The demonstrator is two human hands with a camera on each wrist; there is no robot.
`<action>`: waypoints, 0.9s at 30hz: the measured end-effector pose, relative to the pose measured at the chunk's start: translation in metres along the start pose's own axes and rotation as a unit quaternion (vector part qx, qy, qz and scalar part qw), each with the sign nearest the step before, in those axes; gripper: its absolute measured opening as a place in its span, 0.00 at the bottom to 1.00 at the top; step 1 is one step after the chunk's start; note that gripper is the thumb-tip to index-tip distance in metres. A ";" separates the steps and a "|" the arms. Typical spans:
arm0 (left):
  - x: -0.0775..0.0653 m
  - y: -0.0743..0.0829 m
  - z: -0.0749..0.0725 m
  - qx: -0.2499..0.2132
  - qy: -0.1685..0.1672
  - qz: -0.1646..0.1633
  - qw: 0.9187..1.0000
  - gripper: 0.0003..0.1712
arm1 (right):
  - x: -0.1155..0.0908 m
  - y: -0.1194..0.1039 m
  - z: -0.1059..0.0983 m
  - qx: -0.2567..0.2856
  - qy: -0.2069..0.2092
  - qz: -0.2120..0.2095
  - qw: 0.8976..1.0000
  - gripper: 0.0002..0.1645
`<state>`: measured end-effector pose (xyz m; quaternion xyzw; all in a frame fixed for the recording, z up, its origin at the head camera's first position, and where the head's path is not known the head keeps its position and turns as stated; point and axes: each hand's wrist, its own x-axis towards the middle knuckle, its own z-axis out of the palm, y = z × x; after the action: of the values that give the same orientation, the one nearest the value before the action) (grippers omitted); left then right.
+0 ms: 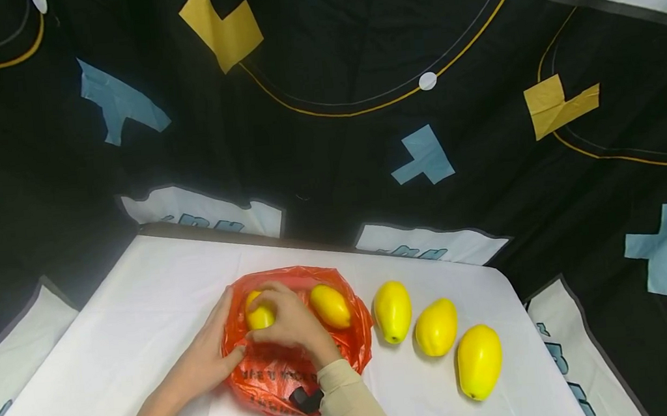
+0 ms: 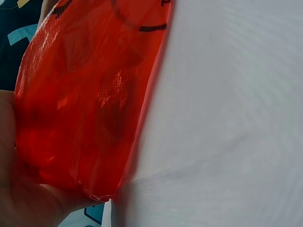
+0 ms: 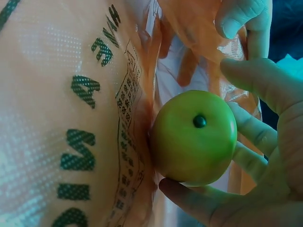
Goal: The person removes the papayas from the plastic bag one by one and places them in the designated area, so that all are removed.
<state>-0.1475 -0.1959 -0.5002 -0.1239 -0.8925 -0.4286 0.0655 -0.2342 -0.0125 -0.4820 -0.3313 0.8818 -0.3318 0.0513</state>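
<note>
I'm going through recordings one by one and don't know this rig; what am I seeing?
There is no robot here, only a person's left hand and right hand, both bare. The wide picture comes from a camera on the head, looking forward and down; the other two come from cameras on the left and right wrists. On the white table sits a red plastic bag, with three yellow fruits to its right. The left hand holds the side of the bag, while the right hand reaches in and grips one yellow fruit; another fruit lies inside.

The bag (image 1: 278, 372) looks crinkled, glossy plastic, the yellow fruits (image 1: 436, 328) smooth and shiny, the backdrop (image 1: 329, 156) cloth
</note>
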 end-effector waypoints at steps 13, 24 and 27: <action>-0.002 -0.001 0.004 -0.010 -0.010 -0.010 1.000 0.62 | -0.010 0.003 0.001 0.014 0.011 0.035 0.999 0.23; -0.001 -0.001 0.002 0.001 -0.006 0.002 1.000 0.62 | -0.014 -0.002 -0.008 0.023 0.034 0.017 0.999 0.24; 0.000 0.000 0.001 -0.002 -0.005 0.001 1.000 0.61 | -0.015 -0.003 -0.013 0.028 0.040 0.010 0.999 0.24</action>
<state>-0.1480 -0.1955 -0.5006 -0.1272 -0.8918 -0.4297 0.0617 -0.2249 0.0021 -0.4717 -0.3072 0.8768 -0.3689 0.0290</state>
